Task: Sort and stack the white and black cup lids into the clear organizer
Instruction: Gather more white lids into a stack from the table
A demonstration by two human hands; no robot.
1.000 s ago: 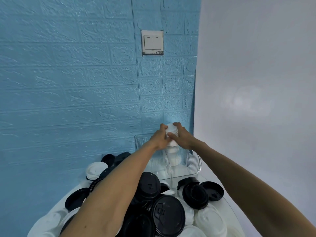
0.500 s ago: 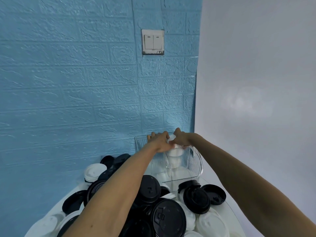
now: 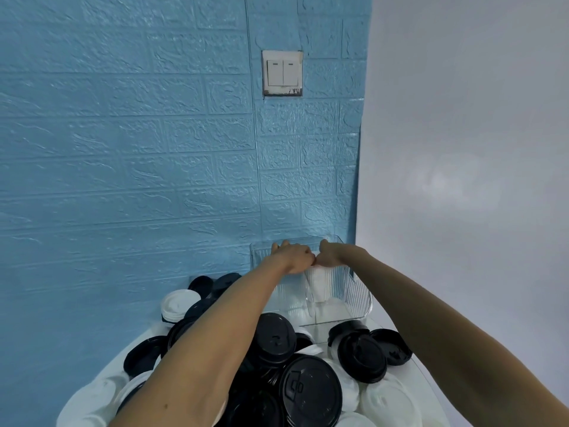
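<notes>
left hand [image 3: 292, 256], right hand [image 3: 332, 255] atop clear organizer [image 3: 358, 291], white lid stack [image 3: 320, 283] mostly hidden

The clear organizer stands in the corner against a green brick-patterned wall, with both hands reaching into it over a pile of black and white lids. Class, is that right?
Not quite: the head view shows the wall is blue, not green. The rest holds: the clear organizer stands in the corner, the left hand and right hand reach into it, and black and white lids lie piled below.

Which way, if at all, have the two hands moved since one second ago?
Yes: both hands have moved down, from above the clear plastic organizer's rim to level with it.
</notes>
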